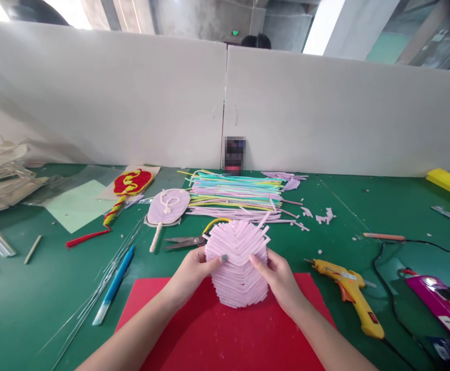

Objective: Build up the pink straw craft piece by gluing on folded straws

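Observation:
Between my hands is a pale lilac fan panel [240,281], built of strips laid in a V pattern, with a few strip ends jutting from its upper edges. My left hand [199,267] grips its left side, thumb on the front face. On the right side my right hand [277,273] pinches it the same way; the fingers behind are hidden. Below lies a red sheet [225,342]. Just beyond the panel are scissors [186,242] with a yellow handle, partly covered by it. A finished-looking lilac fan [168,206] with a wrapped handle rests to the left.
Several coloured strips [236,190] lie in a bundle at the back. To the right are a yellow glue gun [346,288] and a purple power strip [437,304]. Thin wires [104,281], a blue pen-like tool [114,283] and a red-yellow fan [132,183] are left. A white partition [325,113] stands behind.

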Available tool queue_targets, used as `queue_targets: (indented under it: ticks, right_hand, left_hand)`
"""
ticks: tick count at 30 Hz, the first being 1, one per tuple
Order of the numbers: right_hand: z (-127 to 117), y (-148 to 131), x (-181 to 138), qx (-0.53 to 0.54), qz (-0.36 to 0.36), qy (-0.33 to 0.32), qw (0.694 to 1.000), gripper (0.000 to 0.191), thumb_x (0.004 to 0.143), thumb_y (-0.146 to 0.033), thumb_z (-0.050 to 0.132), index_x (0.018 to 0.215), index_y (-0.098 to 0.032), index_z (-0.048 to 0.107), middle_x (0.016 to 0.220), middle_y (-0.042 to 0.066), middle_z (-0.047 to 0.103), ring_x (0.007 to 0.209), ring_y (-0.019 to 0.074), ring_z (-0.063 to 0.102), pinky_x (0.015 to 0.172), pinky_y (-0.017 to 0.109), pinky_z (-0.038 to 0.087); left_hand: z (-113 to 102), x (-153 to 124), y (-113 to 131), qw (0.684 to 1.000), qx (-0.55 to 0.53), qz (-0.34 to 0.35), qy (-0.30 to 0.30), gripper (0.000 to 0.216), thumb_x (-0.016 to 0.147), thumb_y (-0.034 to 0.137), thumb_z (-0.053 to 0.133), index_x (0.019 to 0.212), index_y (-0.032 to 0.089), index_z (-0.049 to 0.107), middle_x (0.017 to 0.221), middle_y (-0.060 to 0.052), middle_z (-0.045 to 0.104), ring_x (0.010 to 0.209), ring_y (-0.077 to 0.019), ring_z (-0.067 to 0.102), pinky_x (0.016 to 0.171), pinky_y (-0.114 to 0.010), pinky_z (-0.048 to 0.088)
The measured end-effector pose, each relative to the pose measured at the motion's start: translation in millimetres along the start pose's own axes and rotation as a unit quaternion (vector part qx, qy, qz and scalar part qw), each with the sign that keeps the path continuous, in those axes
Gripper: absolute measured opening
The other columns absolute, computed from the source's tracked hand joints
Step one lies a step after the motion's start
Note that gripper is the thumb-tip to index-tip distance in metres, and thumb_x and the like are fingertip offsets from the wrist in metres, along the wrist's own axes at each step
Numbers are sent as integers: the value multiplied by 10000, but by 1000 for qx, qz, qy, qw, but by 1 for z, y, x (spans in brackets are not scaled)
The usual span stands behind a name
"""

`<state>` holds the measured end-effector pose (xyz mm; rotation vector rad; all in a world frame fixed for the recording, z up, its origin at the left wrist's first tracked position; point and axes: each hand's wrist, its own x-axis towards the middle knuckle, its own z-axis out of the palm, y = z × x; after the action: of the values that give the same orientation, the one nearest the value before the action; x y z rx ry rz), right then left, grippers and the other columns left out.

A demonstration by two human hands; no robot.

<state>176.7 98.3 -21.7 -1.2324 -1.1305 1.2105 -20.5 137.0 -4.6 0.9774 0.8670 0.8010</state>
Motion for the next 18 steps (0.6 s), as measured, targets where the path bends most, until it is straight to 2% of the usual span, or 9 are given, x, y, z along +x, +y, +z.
queue_targets:
  ticks: [6, 9, 12, 15, 18]
  right_hand:
    - [-1, 1, 1, 42, 19, 31, 998, 381, 764, -500, 691, 1007, -207, 704, 1045, 72, 720, 1049, 279, 624, 920, 382, 469]
    - [-1, 1, 0, 39, 32, 18, 999, 384, 739, -494, 716, 968, -185, 705, 998, 75, 722, 991, 277, 637, 885, 379, 479]
    - [0, -1, -1, 41, 40, 1, 998, 395, 728, -495, 723, 955, -174, 680, 885, 58, 713, 866, 234, 650, 804, 344, 500]
    - [0, -3, 1, 53, 18, 50, 997, 483, 735, -505, 709, 1092, -199, 597, 770, 12, 669, 704, 166, 617, 648, 275, 491]
    - [-1, -2, 2, 29, -23, 97, 995, 584, 765, -487, 681, 1247, -222, 485, 803, 7, 656, 680, 143, 597, 592, 247, 474]
  left_hand:
    - [-2, -1, -5, 1000, 11, -17, -22, 413, 621, 425, 843, 869, 112, 733, 794, -85, 738, 770, -207, 660, 762, -301, 496]
    - [-2, -1, -4, 1000, -4, -18, 7, 447, 615, 483, 829, 837, 111, 720, 778, -83, 732, 749, -204, 656, 739, -296, 493]
    - [-1, 0, 0, 999, -6, -7, 51, 441, 610, 509, 819, 765, 116, 694, 755, -78, 722, 708, -189, 640, 702, -284, 484]
    - [-1, 1, 3, 999, 10, -10, 51, 434, 609, 498, 819, 770, 118, 682, 769, -82, 718, 706, -188, 633, 680, -278, 475]
    - [-2, 1, 2, 999, 47, -23, 7, 462, 644, 511, 783, 870, 120, 685, 811, -86, 715, 721, -198, 630, 680, -287, 472]
